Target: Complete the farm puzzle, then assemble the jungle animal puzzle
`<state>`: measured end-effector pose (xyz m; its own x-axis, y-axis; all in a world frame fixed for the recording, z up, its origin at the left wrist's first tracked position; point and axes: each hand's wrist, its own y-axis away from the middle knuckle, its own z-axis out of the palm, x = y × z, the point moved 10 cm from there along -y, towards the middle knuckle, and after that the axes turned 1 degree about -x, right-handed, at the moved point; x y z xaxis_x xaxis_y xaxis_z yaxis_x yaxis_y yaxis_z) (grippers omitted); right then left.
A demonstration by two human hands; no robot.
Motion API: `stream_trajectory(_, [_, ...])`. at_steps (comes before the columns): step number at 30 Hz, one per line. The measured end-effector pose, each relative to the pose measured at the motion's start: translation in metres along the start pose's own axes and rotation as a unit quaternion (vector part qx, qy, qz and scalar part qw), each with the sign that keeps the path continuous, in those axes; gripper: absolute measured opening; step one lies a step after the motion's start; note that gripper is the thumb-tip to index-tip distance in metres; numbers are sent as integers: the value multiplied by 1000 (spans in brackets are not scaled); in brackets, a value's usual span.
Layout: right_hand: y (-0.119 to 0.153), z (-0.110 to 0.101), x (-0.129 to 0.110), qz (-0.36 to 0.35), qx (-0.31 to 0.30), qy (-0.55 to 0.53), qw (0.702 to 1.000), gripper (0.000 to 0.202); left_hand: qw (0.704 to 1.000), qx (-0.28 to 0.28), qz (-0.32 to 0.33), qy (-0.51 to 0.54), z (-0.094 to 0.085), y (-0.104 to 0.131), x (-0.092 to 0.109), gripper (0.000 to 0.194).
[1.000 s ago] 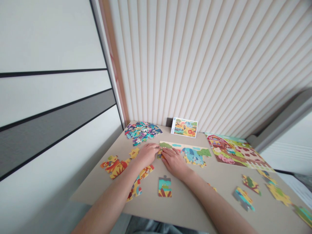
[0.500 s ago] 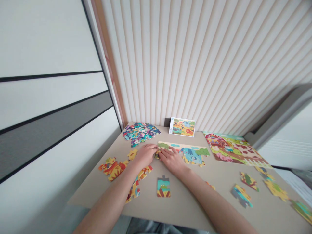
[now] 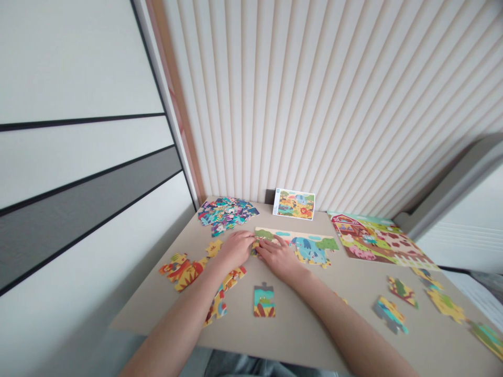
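The work surface is a flat beige tabletop (image 3: 306,330), bordered at the rear by a cream, vertically ribbed panel (image 3: 275,104) and at the left by a white panelled unit with dark strips (image 3: 78,162). A white-bordered printed animal-scene card (image 3: 294,204) leans upright near the rear edge. The left hand (image 3: 236,250) and the right hand (image 3: 278,257) extend forward, palms down, converging at the left end of a partly joined cardboard puzzle with blue elephants and green trees (image 3: 311,250), which lies flat at table centre. The fingers of both hands are bent, their tips close together over a small yellow-and-dark puzzle piece (image 3: 254,251) at the lower left edge; whether either hand pinches it or only presses cannot be told. A loose teal frog-picture piece (image 3: 264,302) lies nearer the person.
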<state>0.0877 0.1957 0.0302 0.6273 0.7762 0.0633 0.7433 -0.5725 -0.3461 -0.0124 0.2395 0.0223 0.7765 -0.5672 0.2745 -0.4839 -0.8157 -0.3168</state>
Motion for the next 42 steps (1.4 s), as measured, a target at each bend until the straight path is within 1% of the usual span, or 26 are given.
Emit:
stream_trajectory(3, [3,-7,1,14,3,-18,1000,28,1000,5,3,-5,-2,1,4,42])
stream_trajectory(5, [5,-14,6,31,3,-27,999,30,1000,5,11,-7,-3,1,7,43])
stream_trajectory(7, [10,-22,18,61,3,-25,998,31,1000,1,22,-10,-3,1,9,47])
stream_trajectory(10, [23,-30,46,119,-3,-8,993,30,999,-7,32,-16,0,2,11,53])
stream_trajectory(12, [32,-31,62,150,-18,-7,989,30,999,-9,31,-20,2,1,10,54])
stream_trajectory(14, [39,-29,72,166,-40,-20,985,30,999,-9,30,-24,4,1,10,53])
stream_trajectory(17, [43,-22,75,169,-77,-47,981,31,999,-4,31,-26,3,1,11,49])
stream_trajectory(20, [43,-17,74,178,-96,-65,977,32,999,4,33,-24,1,2,13,42])
stream_trajectory(23, [43,-16,76,184,-103,-88,974,34,999,11,39,-19,-2,3,15,39])
stream_trajectory(25, [46,-20,83,185,-114,-104,970,36,999,15,41,-16,-4,3,15,38])
stream_trajectory(28, [64,-33,110,206,-135,-109,963,41,999,21,42,-12,-5,3,14,38])
stream_trajectory(31, [96,-43,142,236,-157,-108,953,49,999,25,41,-9,-4,4,11,38])
stream_trajectory(33, [119,-43,156,248,-160,-125,947,57,999,27,39,-6,-2,3,9,38])
stream_trajectory(35, [139,-38,163,254,-147,-152,944,62,999,29,37,-3,0,3,7,38])
stream_trajectory(37, [152,-30,166,261,-122,-166,943,62,999,29,36,-3,1,2,6,39])
stream_trajectory(39, [159,-23,166,265,-99,-161,945,61,999,28,35,-6,2,1,5,39])
stream_trajectory(42, [160,-15,167,265,-80,-151,949,60,999,25,34,-11,0,-1,5,39])
